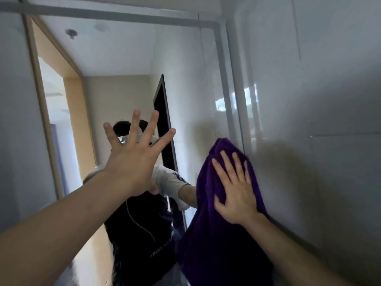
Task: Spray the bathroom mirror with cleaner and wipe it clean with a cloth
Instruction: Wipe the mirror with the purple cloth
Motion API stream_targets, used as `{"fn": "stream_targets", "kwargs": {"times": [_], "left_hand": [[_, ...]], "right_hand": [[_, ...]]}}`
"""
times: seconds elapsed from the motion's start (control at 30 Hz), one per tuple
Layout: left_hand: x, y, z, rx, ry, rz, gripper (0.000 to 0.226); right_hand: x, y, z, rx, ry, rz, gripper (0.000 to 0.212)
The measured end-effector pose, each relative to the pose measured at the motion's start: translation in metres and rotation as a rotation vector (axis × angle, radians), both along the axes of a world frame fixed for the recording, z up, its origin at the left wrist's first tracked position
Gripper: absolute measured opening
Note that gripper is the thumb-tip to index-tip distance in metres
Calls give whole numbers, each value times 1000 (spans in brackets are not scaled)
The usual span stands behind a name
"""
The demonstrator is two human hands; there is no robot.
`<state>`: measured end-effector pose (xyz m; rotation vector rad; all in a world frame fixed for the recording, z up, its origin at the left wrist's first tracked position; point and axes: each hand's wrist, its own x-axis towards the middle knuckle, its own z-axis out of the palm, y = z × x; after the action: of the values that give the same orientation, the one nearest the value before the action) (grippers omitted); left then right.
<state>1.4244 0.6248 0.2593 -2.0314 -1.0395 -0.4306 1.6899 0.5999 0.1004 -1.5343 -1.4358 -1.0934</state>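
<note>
The bathroom mirror (115,58) fills the left and middle of the head view, framed in pale metal. My right hand (235,193) lies flat, fingers spread, on a purple cloth (216,234) and presses it against the mirror's right side near the frame. The cloth hangs down below my hand. My left hand (134,159) is raised in front of the mirror with all fingers spread wide and nothing in it. No spray bottle is in view. The mirror reflects a person in a dark top.
A glossy white wall (319,100) runs along the right, meeting the mirror's right frame edge (228,89). The reflection shows a wooden doorway and a dark door edge behind me.
</note>
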Motion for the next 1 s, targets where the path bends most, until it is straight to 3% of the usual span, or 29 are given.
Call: {"fn": "stream_targets", "kwargs": {"times": [0.2, 0.4, 0.57, 0.63, 0.77, 0.83, 1.0], "left_hand": [[2, -2, 1, -19, -4, 2, 157], [0, -5, 3, -3, 12, 19, 156], [0, -5, 2, 10, 20, 38, 156], [2, -7, 2, 1, 16, 43, 156], [2, -7, 3, -11, 1, 23, 156], [2, -6, 3, -17, -5, 16, 156], [1, -3, 2, -12, -19, -4, 151]], "right_hand": [[-59, 14, 64, 126, 458, -52, 90], [-72, 13, -22, -71, -59, 72, 99], [-15, 2, -61, -104, -88, -13, 109], [-8, 0, -44, -74, 4, -49, 106], [-37, 5, 33, 56, 384, -80, 90], [-66, 10, 59, 90, 456, -47, 88], [-109, 18, 4, -50, -142, 172, 95]]}}
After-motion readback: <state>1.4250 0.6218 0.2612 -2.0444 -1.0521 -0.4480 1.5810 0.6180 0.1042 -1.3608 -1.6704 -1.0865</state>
